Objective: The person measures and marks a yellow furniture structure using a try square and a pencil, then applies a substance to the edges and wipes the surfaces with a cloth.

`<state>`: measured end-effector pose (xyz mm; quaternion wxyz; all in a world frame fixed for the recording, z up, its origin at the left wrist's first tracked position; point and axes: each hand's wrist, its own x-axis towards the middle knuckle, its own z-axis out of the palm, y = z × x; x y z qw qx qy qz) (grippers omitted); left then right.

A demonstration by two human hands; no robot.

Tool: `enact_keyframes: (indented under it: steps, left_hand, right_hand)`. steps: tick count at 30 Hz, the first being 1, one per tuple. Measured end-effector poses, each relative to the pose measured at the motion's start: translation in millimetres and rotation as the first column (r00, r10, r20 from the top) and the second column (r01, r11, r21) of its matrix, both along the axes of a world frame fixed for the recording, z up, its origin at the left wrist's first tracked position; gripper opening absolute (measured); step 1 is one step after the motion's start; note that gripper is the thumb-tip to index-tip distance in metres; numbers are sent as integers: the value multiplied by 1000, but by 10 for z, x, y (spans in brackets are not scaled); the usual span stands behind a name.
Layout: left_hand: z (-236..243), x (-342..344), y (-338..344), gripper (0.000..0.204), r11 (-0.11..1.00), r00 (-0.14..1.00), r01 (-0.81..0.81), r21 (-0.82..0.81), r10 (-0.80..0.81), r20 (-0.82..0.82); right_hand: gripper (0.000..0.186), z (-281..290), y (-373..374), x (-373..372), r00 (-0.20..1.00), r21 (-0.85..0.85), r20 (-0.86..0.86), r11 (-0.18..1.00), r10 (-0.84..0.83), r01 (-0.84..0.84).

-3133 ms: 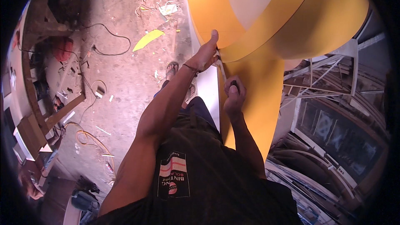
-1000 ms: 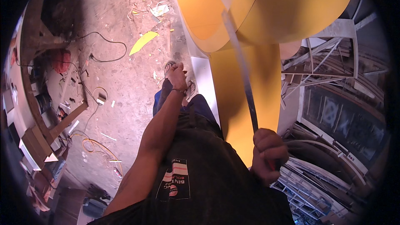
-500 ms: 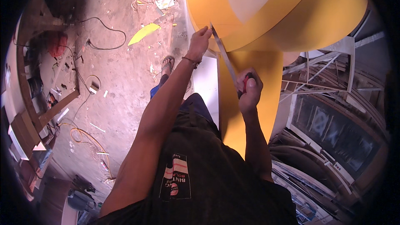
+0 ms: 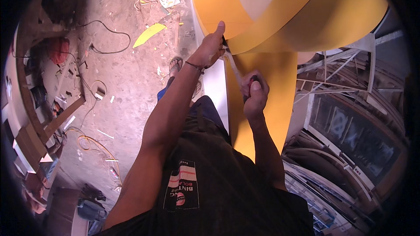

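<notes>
My right hand [image 4: 255, 91] is closed round the red and black handle of a handsaw [image 4: 236, 67]. Its narrow blade slants up and left to the corner of a curled yellow sheet [image 4: 221, 6], and the blade's tip is partly hidden. At that corner, right beside the blade, my left hand [image 4: 211, 47] grips the sheet's edge, thumb stretched along the top and fingers bent below. Another yellow panel [image 4: 262, 70] lies beneath the saw and runs down toward my body. A pale white surface [image 4: 214, 88] shows along its left side.
On the concrete floor to the left lie a yellow offcut [image 4: 149, 34], a black cable [image 4: 118, 34], an orange cord [image 4: 89, 142] and small scraps. Metal frames [image 4: 334, 72] and a dark framed panel [image 4: 350, 126] stand at the right. Wooden pieces [image 4: 33, 144] crowd the far left.
My right hand has moved slightly up and left with the handsaw. My left hand has shifted down a little along the blade, its thumb now raised against the sheet.
</notes>
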<state>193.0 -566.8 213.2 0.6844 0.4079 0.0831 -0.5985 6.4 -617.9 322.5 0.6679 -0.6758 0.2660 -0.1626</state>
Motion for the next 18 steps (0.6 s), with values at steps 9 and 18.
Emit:
enact_keyframes:
  steps: [9, 18]
  left_hand:
    - [71, -48, -26, 73, 998, 998, 36, -45, -34, 55]
    - [-302, -212, -135, 67, 997, 988, -71, 36, 65, 142]
  right_hand:
    - [32, -53, 18, -26, 999, -215, -25, 976, 40, -44]
    - [33, -434, 56, -113, 997, -193, 12, 978, 81, -77]
